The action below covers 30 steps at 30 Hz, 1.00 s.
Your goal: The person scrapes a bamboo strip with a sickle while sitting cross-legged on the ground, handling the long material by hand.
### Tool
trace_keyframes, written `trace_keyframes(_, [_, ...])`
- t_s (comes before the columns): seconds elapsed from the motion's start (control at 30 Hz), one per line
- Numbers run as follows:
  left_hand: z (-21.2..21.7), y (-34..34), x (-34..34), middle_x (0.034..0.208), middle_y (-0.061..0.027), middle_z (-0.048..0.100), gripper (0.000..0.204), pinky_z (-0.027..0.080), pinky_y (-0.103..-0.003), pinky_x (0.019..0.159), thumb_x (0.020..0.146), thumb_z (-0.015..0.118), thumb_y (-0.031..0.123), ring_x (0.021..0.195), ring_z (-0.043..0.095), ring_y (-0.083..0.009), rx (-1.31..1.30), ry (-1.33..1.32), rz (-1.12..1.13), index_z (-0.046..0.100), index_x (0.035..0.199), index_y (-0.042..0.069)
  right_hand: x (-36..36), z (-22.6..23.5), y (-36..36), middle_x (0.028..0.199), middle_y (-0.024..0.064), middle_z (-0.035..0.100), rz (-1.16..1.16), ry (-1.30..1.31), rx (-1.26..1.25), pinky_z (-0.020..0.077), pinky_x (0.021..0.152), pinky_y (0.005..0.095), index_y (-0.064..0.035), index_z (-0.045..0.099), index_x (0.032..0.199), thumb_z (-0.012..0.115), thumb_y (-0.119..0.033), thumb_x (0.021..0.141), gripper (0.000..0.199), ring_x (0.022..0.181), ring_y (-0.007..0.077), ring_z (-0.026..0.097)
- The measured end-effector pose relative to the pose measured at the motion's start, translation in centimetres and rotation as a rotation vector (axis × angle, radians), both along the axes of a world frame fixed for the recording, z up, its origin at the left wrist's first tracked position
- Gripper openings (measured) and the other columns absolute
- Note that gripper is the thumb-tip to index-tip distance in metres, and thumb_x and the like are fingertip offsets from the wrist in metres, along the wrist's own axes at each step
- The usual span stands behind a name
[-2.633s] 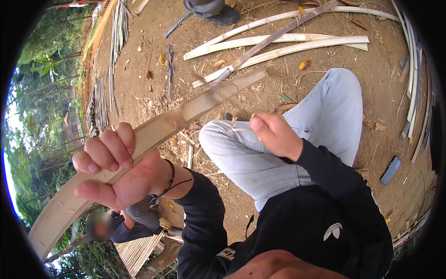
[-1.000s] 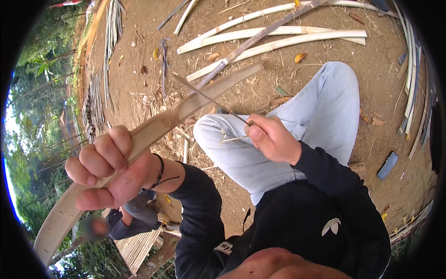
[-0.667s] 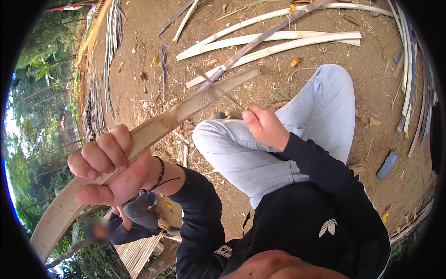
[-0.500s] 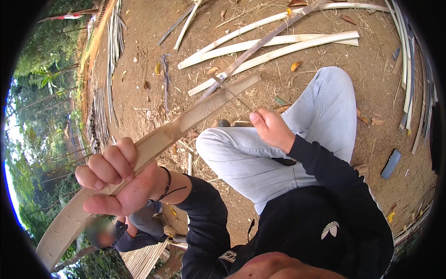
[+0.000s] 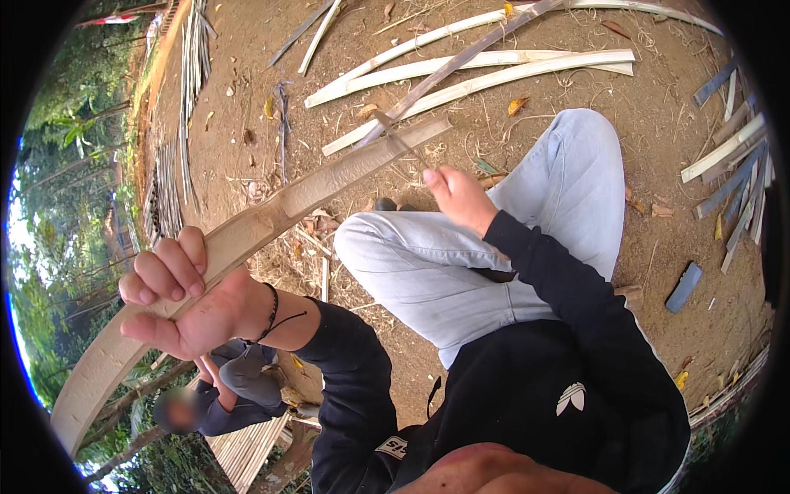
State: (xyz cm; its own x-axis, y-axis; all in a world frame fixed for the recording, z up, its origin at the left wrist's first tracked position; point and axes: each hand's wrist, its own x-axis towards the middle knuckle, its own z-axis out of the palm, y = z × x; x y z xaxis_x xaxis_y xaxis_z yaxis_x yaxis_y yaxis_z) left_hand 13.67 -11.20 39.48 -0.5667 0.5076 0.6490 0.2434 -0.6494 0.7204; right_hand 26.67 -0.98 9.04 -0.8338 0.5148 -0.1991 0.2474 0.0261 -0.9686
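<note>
Left grip: closed around a long, flat, pale tan wooden strip; four fingers curl over its upper edge, and the thumb lies by its lower edge.
Right grip: closed on a thin, dark knife with a narrow blade; the handle is hidden in the fist.
Left hand pose: palm up, thumb pointing left; a black cord bracelet is on the wrist, and the arm in its black sleeve comes up from the lower edge.
Right hand pose: a fist, thumb side up; the arm in the other black sleeve reaches up and left over light blue jeans.
Strip's place: up off the ground, in front of the body, its far end beyond the bent left knee.
Strip's way: its long side runs slantwise, from the lower left rim to the upper right, and it looks bent near the rim.
Knife's way: it points up and left, across the strip near the far end; it is hard to tell whether they touch.
On the brown dirt ground: pale, flat strips and a long, dark strip lying across them.
Lower left: a person in dark clothes sits near the pale slats.
</note>
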Motion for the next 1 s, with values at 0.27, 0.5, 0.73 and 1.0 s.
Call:
trace_keyframes(0.27, [0.0, -0.9, -2.4, 0.059, 0.0034, 0.033, 0.024, 0.026, -0.027, 0.053, 0.084, 0.057, 0.031, 0.048, 0.031, -0.0100, 0.032, -0.100, -0.004, 0.047, 0.073, 0.011, 0.7, 1.4, -1.4, 0.061, 0.0087, 0.052, -0.063, 0.257, -0.177, 0.0436, 0.057, 0.0360, -0.0024, 0.054, 0.081, 0.046, -0.039, 0.098, 0.041, 0.057, 0.0203, 0.052])
trace_keyframes(0.5, [-0.4, -1.4, -2.3, 0.061, 0.0022, 0.032, 0.025, 0.025, -0.028, 0.059, 0.083, 0.060, 0.029, 0.053, 0.032, -0.0098, 0.066, -0.128, -0.090, 0.048, 0.073, 0.010, 1.6, 1.7, -0.3, 0.065, 0.0208, 0.060, -0.033, 0.089, -0.077, 0.0460, 0.060, 0.0466, -0.0006, 0.058, 0.080, 0.044, -0.049, 0.095, 0.052, 0.063, 0.0371, 0.062])
trace_keyframes(0.73, [0.2, 2.7, 0.3, 0.063, 0.0022, 0.032, 0.029, 0.025, -0.026, 0.054, 0.083, 0.062, 0.029, 0.049, 0.031, -0.0080, 0.085, -0.120, -0.002, 0.040, 0.078, 0.011, 1.6, -0.2, 2.2, 0.059, 0.0165, 0.056, -0.103, -0.055, -0.392, 0.0445, 0.055, 0.0450, -0.0022, 0.057, 0.077, 0.045, -0.047, 0.095, 0.050, 0.055, 0.0336, 0.058])
trace_keyframes(1.0, [-0.1, 1.2, -0.2, 0.065, 0.0032, 0.033, 0.029, 0.026, -0.026, 0.057, 0.088, 0.059, 0.034, 0.055, 0.034, -0.0085, 0.044, -0.141, -0.134, 0.045, 0.079, 0.011, 1.7, 1.5, 1.1, 0.068, 0.0209, 0.058, -0.056, 0.121, -0.120, 0.0445, 0.061, 0.0430, 0.0002, 0.057, 0.081, 0.045, -0.046, 0.095, 0.050, 0.064, 0.0345, 0.058])
